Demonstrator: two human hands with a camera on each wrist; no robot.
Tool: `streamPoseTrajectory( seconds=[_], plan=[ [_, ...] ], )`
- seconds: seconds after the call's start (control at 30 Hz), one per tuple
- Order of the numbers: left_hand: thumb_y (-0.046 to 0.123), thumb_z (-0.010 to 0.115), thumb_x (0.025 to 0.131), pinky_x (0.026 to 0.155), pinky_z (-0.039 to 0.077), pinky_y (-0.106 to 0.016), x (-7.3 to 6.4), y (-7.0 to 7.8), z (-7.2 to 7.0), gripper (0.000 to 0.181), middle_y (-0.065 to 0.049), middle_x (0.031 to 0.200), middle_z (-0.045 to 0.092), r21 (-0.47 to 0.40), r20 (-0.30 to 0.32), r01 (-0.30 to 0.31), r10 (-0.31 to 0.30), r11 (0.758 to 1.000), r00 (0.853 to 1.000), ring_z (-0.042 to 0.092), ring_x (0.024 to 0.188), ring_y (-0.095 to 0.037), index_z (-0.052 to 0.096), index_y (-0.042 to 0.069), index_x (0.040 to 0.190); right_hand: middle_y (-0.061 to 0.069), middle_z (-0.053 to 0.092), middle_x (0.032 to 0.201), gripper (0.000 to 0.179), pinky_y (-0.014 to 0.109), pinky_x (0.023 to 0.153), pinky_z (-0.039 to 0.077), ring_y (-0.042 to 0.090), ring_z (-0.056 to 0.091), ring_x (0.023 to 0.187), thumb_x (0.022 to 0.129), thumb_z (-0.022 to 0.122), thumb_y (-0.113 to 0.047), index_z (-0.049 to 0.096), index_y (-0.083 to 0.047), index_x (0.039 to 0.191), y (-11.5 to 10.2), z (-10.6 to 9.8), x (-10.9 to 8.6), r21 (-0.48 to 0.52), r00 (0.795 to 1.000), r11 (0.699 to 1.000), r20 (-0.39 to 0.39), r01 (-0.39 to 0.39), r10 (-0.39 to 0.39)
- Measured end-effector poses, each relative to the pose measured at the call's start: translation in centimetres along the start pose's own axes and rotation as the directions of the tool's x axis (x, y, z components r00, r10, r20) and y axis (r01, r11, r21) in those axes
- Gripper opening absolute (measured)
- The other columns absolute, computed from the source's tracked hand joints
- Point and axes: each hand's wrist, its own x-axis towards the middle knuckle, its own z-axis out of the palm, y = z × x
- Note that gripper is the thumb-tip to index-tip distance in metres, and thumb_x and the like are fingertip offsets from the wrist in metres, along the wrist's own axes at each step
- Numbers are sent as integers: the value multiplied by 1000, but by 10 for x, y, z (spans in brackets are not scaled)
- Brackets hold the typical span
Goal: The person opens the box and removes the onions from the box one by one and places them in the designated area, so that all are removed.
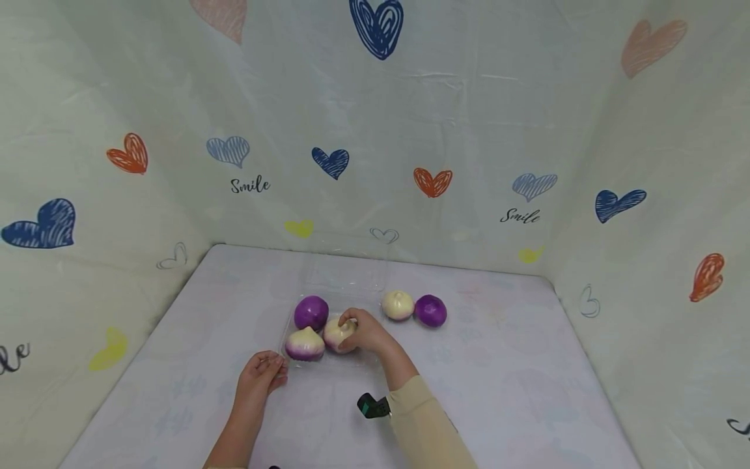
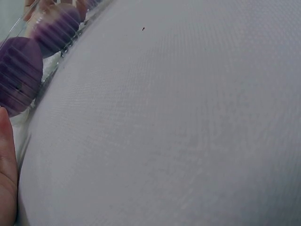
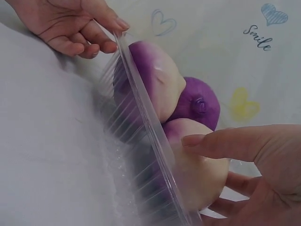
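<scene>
Several toy-like turnips, white and purple, are in view. Three are in a clear plastic clamshell box (image 1: 366, 363): a purple-side-up turnip (image 1: 311, 312), a white-topped turnip (image 1: 305, 344) in front of it, and a white turnip (image 1: 334, 335) beside them. My right hand (image 1: 364, 332) grips that last turnip, thumb on its near side and fingers round the far side, as the right wrist view shows. At the box's front left corner, my left hand (image 1: 265, 372) pinches the rim (image 3: 123, 47) with fingers bent.
Right of the box, a white turnip (image 1: 398, 305) and a purple turnip (image 1: 430, 311) sit side by side on the white-covered table (image 1: 498, 365). The box's clear lid (image 1: 346, 270) lies open toward the back. A heart-print curtain (image 1: 375, 117) surrounds the table.
</scene>
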Motion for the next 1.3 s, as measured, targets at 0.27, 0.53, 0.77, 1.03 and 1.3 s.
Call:
streamPoseTrajectory(
  seconds=[0.27, 0.53, 0.77, 1.03, 1.3],
  plan=[
    [8, 61, 97, 72, 57, -24, 0, 0, 0, 17, 1, 86, 67, 3, -6, 3, -3, 1000, 1000, 61, 78, -10, 49, 2, 107, 10, 58, 111, 38, 37, 88, 47, 24, 49, 104, 65, 81, 9, 59, -7, 92, 1, 1, 3, -50, 1000, 999, 20, 18, -17],
    [9, 60, 98, 74, 57, -25, 2, 0, 0, 22, 2, 89, 67, 51, -20, 39, -38, 998, 999, 62, 81, -10, 47, 0, 113, 5, 57, 111, 39, 34, 84, 48, 20, 51, 101, 66, 82, 5, 60, -12, 93, -2, -11, -5, -53, 998, 999, 69, 11, -8],
    [9, 58, 99, 75, 57, -25, 0, 2, 2, 22, 1, 90, 68, 60, -25, 49, -47, 997, 999, 62, 81, -10, 46, -1, 114, 2, 57, 116, 38, 32, 84, 49, 23, 53, 109, 70, 79, 5, 59, -13, 97, -5, -29, -12, -52, 987, 998, 156, 39, -30],
    [7, 56, 99, 75, 57, -24, -1, 4, 2, 20, 4, 88, 67, 51, -12, 46, -46, 998, 999, 62, 81, -10, 45, -1, 114, -4, 58, 110, 37, 33, 86, 48, 23, 51, 115, 72, 80, 2, 60, -14, 98, -11, -50, -22, -41, 978, 997, 201, 64, -55],
    [7, 54, 100, 76, 57, -25, -1, 3, 2, 19, 6, 87, 68, 61, -20, 54, -53, 997, 998, 62, 82, -10, 45, -1, 115, -3, 57, 110, 35, 33, 86, 49, 23, 49, 116, 75, 81, 0, 60, -14, 99, -16, -71, -33, -59, 982, 996, 180, 61, -50]
  ],
)
